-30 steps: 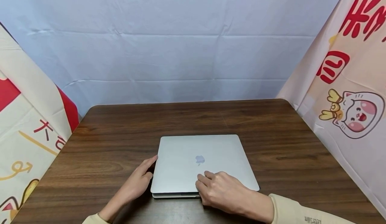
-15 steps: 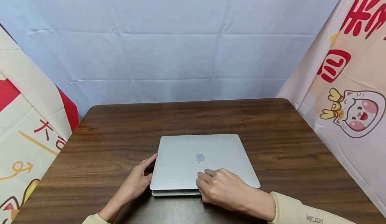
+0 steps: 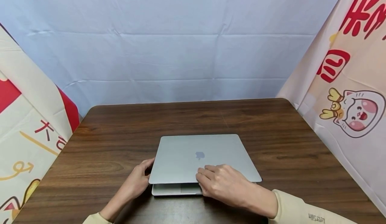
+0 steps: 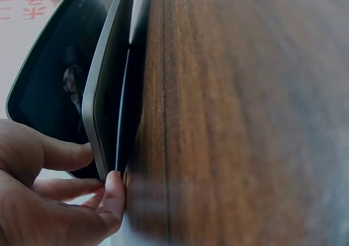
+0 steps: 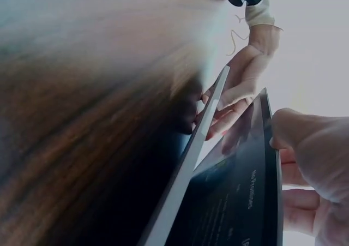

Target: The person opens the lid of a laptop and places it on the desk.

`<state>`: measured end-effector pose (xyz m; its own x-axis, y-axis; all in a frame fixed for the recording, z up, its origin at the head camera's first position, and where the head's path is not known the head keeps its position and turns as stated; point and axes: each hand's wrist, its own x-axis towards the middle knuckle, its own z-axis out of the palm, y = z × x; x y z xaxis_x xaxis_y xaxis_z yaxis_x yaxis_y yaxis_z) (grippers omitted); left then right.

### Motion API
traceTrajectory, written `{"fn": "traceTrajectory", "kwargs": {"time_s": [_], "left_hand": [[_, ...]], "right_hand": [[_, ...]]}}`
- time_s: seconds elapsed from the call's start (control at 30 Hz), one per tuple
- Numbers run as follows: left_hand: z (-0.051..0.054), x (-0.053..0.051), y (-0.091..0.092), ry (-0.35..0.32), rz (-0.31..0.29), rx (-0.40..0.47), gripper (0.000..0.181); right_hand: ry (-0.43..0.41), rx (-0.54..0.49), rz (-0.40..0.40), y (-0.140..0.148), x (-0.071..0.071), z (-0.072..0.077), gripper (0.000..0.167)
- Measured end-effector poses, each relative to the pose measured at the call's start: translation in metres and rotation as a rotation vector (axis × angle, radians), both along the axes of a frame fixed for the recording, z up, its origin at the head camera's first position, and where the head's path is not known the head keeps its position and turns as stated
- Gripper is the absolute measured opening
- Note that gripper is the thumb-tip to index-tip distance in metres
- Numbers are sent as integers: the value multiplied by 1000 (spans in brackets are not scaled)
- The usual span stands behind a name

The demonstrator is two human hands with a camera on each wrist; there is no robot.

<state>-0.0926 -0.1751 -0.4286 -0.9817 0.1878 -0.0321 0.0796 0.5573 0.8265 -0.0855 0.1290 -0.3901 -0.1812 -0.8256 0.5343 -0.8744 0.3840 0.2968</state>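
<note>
A silver laptop (image 3: 196,150) lies on the table with its lid raised a little above the base (image 3: 169,190). My right hand (image 3: 224,185) grips the lid at the middle of its front edge, with the thumb on the screen side in the right wrist view. At the laptop's left side, my left hand (image 3: 137,180) pinches the edge of the base (image 4: 98,88), thumb above and fingertips below. The dark screen (image 5: 232,202) carries some faint lit text in the right wrist view. Most of the keyboard is hidden under the lid.
The brown wooden table (image 3: 120,127) extends around the laptop on all sides. Behind it hangs a pale blue cloth (image 3: 169,50). Printed cloths with red characters and cartoon figures hang at the left (image 3: 36,117) and right (image 3: 346,83).
The lid's front edge has risen with my right hand, widening the gap above the base. My left hand has stayed at the left side, its fingers shifting slightly along the edge.
</note>
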Motion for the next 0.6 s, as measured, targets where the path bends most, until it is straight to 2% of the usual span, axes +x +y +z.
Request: {"fn": "traceTrajectory", "kwargs": {"time_s": [0.2,0.27,0.47,0.6], "left_hand": [[1,0,-1,19,-14,14,59],[1,0,-1,22,-11,13,60],[1,0,0,-4,12,12,46],[2,0,0,-17,28,9,39]], "right_hand": [[10,-35,-16,2,-3,3,35],[-11,-45,-28,2,-3,5,36],[-90,-84,-51,4,-4,13,40],[-66,-122,-60,3,-7,17,37]]}}
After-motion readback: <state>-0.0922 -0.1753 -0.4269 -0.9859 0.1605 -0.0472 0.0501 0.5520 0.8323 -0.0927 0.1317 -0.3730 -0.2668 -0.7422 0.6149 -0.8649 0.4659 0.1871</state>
